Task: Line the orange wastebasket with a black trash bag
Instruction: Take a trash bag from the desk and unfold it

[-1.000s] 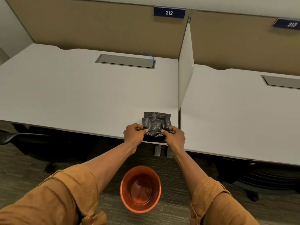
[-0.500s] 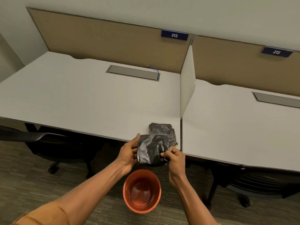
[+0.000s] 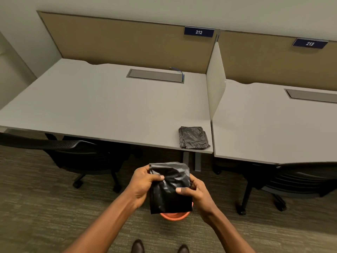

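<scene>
The person stands at the near edge of a pale grey desk [image 3: 109,114] and holds a folded, glossy black plastic trash bag [image 3: 169,187] in front of the body, directly above the round orange plastic wastebasket [image 3: 174,215] on the carpeted floor; only the near arc of its rim shows beneath the bag's lower edge. The left hand [image 3: 143,185] pinches the bag's upper left side, thumb pressed across the front of the film, and the right hand [image 3: 197,193] pinches the right side lower down, thumb also on the front. Both grips are closed on the plastic, neither spread. A second folded stack of dark plastic bags [image 3: 193,137] lies on the desk's near right corner, just beside the white divider panel [image 3: 216,81]. The step in hand looks like unfolding the bag and finding its mouth. To do it well, I would let the folds drop open, rub the two layers apart at the open edge with the thumbs, then shake air into it before lowering it in. The film is thin and clings to itself, so tugging hard could stretch or tear it.
</scene>
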Demonstrator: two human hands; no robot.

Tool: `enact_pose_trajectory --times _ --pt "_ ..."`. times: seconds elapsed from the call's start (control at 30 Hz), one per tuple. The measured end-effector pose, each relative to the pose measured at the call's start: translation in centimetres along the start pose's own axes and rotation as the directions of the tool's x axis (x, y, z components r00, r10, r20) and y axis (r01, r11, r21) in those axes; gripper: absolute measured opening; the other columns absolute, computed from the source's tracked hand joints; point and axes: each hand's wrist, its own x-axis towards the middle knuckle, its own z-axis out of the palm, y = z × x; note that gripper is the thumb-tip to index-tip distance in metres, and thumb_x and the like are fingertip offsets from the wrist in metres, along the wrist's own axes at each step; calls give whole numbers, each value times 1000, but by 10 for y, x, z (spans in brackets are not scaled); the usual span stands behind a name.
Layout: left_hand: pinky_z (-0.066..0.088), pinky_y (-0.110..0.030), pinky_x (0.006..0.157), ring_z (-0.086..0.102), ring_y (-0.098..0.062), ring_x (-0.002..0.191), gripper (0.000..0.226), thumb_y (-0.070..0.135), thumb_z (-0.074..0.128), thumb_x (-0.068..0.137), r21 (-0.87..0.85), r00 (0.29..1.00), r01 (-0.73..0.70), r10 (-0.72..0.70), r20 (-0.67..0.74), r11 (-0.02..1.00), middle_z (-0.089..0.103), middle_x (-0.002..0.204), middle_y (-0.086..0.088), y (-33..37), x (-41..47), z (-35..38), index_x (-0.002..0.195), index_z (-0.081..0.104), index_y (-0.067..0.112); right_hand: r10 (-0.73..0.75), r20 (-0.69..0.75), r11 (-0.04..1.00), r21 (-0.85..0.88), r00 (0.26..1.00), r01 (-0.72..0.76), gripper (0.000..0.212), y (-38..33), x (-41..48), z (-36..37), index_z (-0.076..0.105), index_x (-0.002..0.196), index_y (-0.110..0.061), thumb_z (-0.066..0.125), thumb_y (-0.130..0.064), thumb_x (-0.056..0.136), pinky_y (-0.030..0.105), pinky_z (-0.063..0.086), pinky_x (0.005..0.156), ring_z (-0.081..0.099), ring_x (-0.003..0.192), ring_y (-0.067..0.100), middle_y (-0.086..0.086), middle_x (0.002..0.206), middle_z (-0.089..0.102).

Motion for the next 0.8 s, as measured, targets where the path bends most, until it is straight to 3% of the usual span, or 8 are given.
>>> enact_pose_trajectory --times 0.07,0.23,0.33,0.4,0.47,0.57,0.63,0.8 --pt "69 -35 87 83 -27 106 45 -23 69 86 155 997 -73 72 16 985 87 108 -12 -3 -12 -4 114 81 10 2 21 1000 -5 1000 -2 59 -1 -6 11 64 144 -19 80 -38 90 40 60 105 72 127 25 8 137 75" --pt "62 -16 81 80 -7 111 57 -20 70 83 316 987 -154 130 98 936 87 107 14 -15 -30 -12 110 81 29 -26 -235 999 -26 972 20 25 -5 -7 32 81 119 -23 82 -29 94 38 65 95 80 113 26 5 117 85" --pt "61 -17 81 82 -20 113 27 7 82 85 141 993 -101 91 76 985 88 111 -1 -21 -36 -16 109 88 18 -82 -221 997 -24 972 78 27 -7 -10 33 80 121 -18 82 -15 94 35 65 92 80 113 26 8 118 84" --pt "61 -27 86 83 -23 110 32 36 84 89 -12 997 -18 19 74 1000 87 114 -9 -21 -40 -18 114 89 18 -127 -174 991 -63 976 118 30 -7 -13 32 80 121 -18 82 -10 93 36 64 93 79 114 26 9 120 83" --pt "62 -38 90 84 -26 105 39 44 83 88 -125 998 56 -52 31 991 87 114 -14 -22 -40 -19 113 89 15 -143 -115 988 -74 983 135 30 -4 -15 29 80 120 -16 83 -8 91 36 63 94 78 114 29 12 121 82" --pt "66 -45 95 82 -33 105 41 29 88 82 -262 995 100 -104 -2 960 84 117 -22 -21 -39 -18 114 87 5 -134 -24 988 -78 991 132 29 2 -18 26 81 118 -10 84 -4 89 34 62 94 78 114 30 14 120 82" --pt "70 -41 83 84 -33 102 45 16 88 77 -286 997 63 -73 -24 956 84 119 -24 -19 -40 -18 119 83 0 -110 20 989 -102 994 112 29 5 -20 25 83 115 -10 85 -3 88 34 62 94 79 112 28 14 118 83" --pt "67 -24 74 85 -26 103 31 -2 83 88 -112 990 -71 56 -129 991 87 111 -15 -18 -45 -19 118 80 4 -50 1 996 -80 999 50 32 8 -23 24 80 121 -21 86 -26 90 34 64 95 77 120 22 6 125 81"
